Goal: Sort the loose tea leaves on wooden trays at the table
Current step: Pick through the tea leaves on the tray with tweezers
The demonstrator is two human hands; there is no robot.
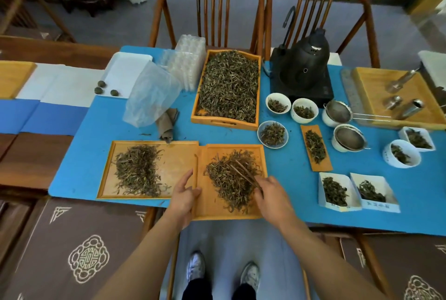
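**Tweezers in the tea pile, left hand bracing the tray**

I saw the heap of loose tea leaves (233, 182) lying in the near wooden tray (210, 210), directly beyond my right hand (271, 197). That hand was closed around a pair of slim wooden tweezers (245, 174), whose long axis ran away from the grip, up and to the left, with the tips buried in the middle of the heap. I could not tell whether the tips had pinched a leaf. My left hand (184, 197) gripped that tray's left edge, thumb on top and fingers curled under, just where it met the second tray (173, 152). That tray sat touching it, on the far side of my left hand, and held a thinner spread of sorted leaves (137, 170). The right hand was the nearer to the pile; I judged any picked leaf would have to travel leftward across the two rims.

Farther beyond the grip stood a deeper tray (225, 124) full of leaves, with small white bowls (278, 104) of tea to the right. Everything rested on a blue table mat (289, 167). Two wooden chairs (207, 10) faced me across the table.
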